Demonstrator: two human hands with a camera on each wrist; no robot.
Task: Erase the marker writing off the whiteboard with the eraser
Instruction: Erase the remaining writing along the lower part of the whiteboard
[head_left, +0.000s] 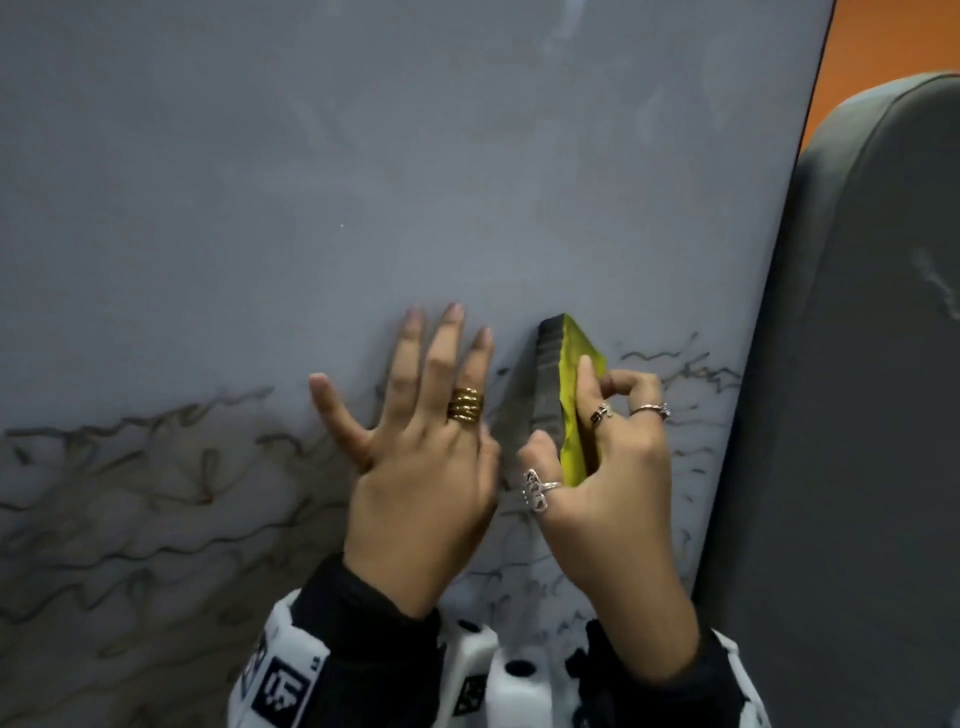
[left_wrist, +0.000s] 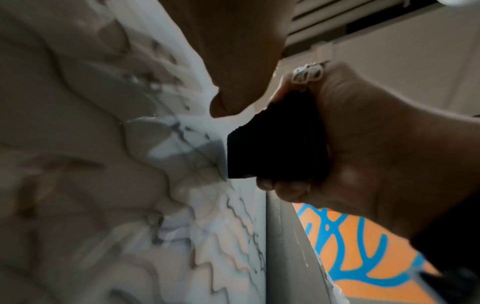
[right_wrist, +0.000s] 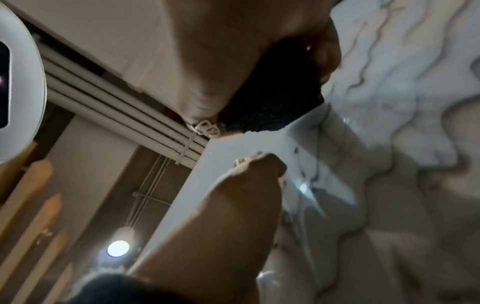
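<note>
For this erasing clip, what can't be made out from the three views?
- Marker writing: smeared and blurred in the head view; not legible.
- Eraser felt face: turned to the whiteboard; contact unclear.
- Right hand: little finger hidden behind the eraser.
- Left hand palm: hidden; board contact unclear.

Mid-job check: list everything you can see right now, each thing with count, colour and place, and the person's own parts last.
whiteboard: one, pale grey-white, fills most of the head view; upper part wiped, faint smears.
marker writing: many dark squiggly lines, across the board's lower part, left of the hands and right of the eraser.
eraser: one, yellow back with dark grey felt, against the board.
chair back: one, grey, right of the board.
orange wall: top right corner.
rings: one gold, three silver.
wrist devices: two, white with black markers, bottom edge.
left hand: fingers spread flat on the board.
right hand: grips the eraser.
</note>
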